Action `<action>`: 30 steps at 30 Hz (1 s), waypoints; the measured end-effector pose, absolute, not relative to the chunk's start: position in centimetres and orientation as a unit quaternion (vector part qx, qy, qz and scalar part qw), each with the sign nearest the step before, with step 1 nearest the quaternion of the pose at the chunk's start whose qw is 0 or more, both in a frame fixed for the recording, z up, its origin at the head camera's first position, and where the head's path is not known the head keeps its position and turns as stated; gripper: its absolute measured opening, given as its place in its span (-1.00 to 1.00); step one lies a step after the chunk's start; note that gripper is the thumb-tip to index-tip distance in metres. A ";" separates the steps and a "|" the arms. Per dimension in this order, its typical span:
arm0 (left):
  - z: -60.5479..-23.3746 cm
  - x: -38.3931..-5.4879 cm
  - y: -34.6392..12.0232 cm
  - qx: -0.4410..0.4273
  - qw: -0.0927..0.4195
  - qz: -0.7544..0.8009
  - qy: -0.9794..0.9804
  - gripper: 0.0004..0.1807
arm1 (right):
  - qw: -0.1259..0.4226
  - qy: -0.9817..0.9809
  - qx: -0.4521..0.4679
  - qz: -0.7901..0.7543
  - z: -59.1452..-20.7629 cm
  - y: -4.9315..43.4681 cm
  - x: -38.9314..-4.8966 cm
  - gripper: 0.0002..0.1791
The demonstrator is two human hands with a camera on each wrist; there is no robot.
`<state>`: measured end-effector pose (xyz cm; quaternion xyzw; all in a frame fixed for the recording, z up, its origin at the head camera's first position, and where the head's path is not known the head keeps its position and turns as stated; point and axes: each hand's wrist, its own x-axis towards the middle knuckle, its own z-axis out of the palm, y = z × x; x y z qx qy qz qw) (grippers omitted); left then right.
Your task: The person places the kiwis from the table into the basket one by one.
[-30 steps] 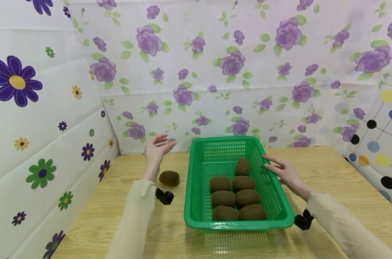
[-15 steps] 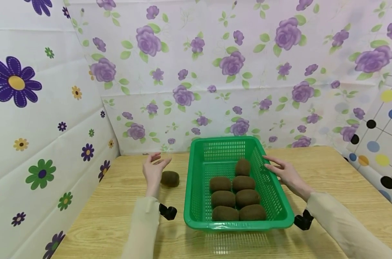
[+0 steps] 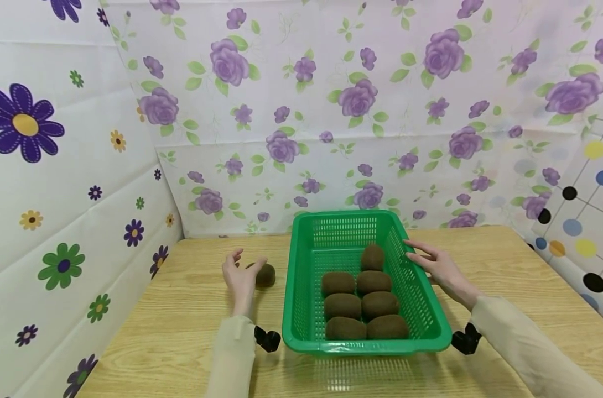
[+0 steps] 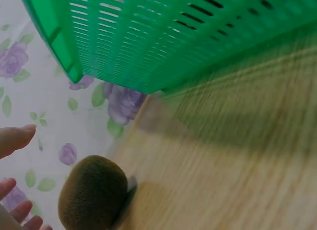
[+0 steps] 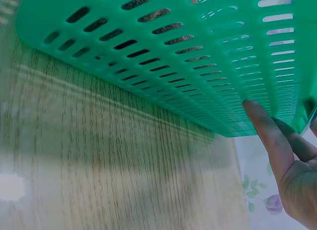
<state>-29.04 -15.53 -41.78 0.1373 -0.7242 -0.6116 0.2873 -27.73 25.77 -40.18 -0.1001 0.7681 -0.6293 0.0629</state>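
Observation:
A lone kiwi [image 3: 266, 276] lies on the table left of the green basket [image 3: 321, 346]. My left hand [image 3: 240, 283] is beside and partly in front of it, thumb and fingers spread. In the left wrist view a gap shows between that hand's fingers and the kiwi [image 4: 94, 193]. Inside the basket lie several kiwis [image 3: 342, 305], mostly in two columns, with one [image 3: 373, 257] standing farther back. My right hand [image 3: 442, 271] holds the basket's right rim, fingers over the edge. In the right wrist view a digit of the right hand [image 5: 302, 185] touches the basket's outer wall.
The wooden table [image 3: 167, 331] carries the basket and the loose kiwi. Behind it hangs a white cloth [image 3: 326, 160] with purple flowers. Another flowered cloth [image 3: 82, 182] covers the left side, and a dotted one [image 3: 587, 221] the right.
My left hand has come down and slightly right, from above the table to beside the loose kiwi. My right hand and the basket have stayed in place.

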 end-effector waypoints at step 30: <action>-44.1 -29.2 -14.8 0.186 0.189 -0.528 -0.807 -0.20 | 0.068 0.755 -0.091 -0.646 -40.1 25.7 -27.7 -0.37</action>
